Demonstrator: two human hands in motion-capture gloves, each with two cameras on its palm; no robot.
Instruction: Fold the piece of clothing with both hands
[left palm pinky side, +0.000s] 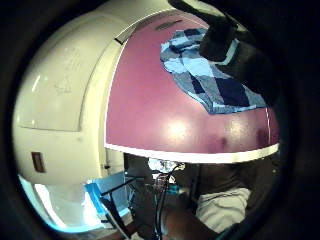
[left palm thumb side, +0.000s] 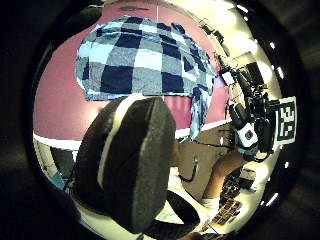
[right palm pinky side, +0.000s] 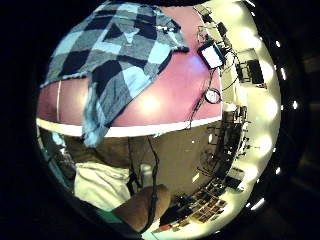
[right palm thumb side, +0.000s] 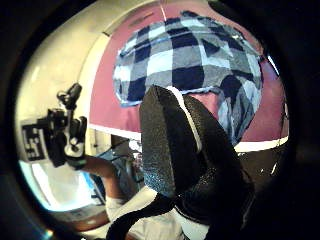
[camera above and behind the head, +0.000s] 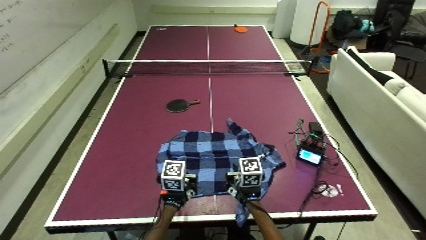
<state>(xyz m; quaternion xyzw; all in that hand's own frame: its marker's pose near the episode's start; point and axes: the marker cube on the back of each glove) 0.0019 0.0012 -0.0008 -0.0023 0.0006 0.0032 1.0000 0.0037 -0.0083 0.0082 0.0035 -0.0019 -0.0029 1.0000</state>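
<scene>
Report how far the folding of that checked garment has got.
Done: nothing that shows; the blue checked shirt lies spread and rumpled on the maroon table tennis table, one part hanging over the near edge. In hand: the left hand and right hand are at its near hem, but the palm views show no cloth gripped. Left: every fold.

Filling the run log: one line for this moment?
shirt: spread on table | left hand, right hand: at near hem | unfolded
</scene>
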